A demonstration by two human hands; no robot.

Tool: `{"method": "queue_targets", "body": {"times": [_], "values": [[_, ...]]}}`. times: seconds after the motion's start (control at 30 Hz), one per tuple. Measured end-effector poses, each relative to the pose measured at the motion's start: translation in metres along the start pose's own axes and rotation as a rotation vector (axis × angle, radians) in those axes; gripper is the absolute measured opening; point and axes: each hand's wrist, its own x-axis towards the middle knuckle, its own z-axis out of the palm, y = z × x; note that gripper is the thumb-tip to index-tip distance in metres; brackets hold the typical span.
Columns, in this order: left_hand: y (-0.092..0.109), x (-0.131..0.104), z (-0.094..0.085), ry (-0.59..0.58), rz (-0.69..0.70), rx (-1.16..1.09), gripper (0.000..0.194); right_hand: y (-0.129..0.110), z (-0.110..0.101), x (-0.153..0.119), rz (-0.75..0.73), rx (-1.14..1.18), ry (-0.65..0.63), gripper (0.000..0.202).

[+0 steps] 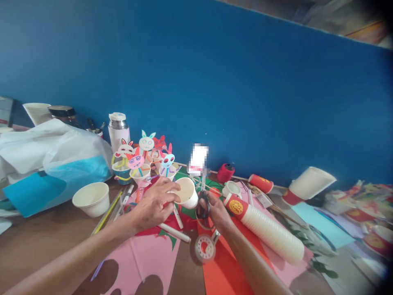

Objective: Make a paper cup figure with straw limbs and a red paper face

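Through the head camera I see my two hands in the middle of the view, above a brown counter (58, 246) which is crowded with craft things. I use the white paper cup (192, 196) as the centre of my clock. My left hand (158, 201) comes to it from the 8 o'clock side; it is half curled, with fingers and thumb gripping the cup near its rim. The cup is tilted, and its mouth is turned partly toward me. My right hand (219, 212), just beside at 4 o'clock, is closed around the black handles of the scissors (202, 209), and the blades point to 12 o'clock. I cannot tell how far the blades are parted, nor if they touch the cup. Between 5 and 6 o'clock a roll of tape (198, 245) lies near, and at 4 o'clock lies a long stack of paper cups (273, 233). A white paper bowl (92, 200) stands at 9 o'clock. At 10 o'clock a group of animal-face figures (146, 143) stands in cups, and behind them is a vacuum flask (119, 133). Pink paper (153, 256) lies at 7 o'clock.
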Motion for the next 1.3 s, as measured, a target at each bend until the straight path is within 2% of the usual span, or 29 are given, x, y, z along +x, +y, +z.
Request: {"method": "queue_targets", "body": {"times": [0.2,0.47,0.6,0.77,0.87,1.0,1.07,1.13,1.2,1.3], "values": [[-0.001,-0.003,0.006,-0.137,-0.145,-0.168,0.033,0.001,0.009,-0.001,0.022,0.000,0.019,0.045],[0.001,0.003,0.005,-0.171,-0.249,-0.464,0.018,0.006,0.019,-0.002,0.049,-0.021,0.096,0.046],[-0.003,0.004,0.003,-0.182,-0.272,-0.441,0.025,0.007,0.021,-0.002,0.053,-0.047,0.092,0.043],[-0.012,0.001,0.003,-0.168,-0.320,-0.268,0.026,0.002,0.015,0.000,-0.026,-0.134,0.170,0.041],[-0.017,0.000,0.003,-0.150,-0.329,-0.219,0.026,-0.008,0.009,-0.003,-0.017,-0.183,0.070,0.040],[-0.022,-0.001,0.001,-0.132,-0.363,-0.186,0.031,-0.035,-0.007,-0.016,0.101,-0.255,-0.233,0.033],[-0.022,-0.001,0.000,-0.138,-0.383,-0.186,0.034,-0.052,-0.017,-0.024,0.200,-0.367,-0.358,0.028],[-0.021,0.000,0.000,-0.137,-0.408,-0.202,0.034,-0.068,-0.025,-0.030,0.275,-0.450,-0.403,0.029],[-0.020,0.000,-0.001,-0.134,-0.430,-0.217,0.034,-0.078,-0.028,-0.034,0.319,-0.503,-0.394,0.029],[-0.019,0.001,-0.001,-0.137,-0.443,-0.229,0.032,-0.081,-0.023,-0.035,0.319,-0.552,-0.352,0.031]]}}
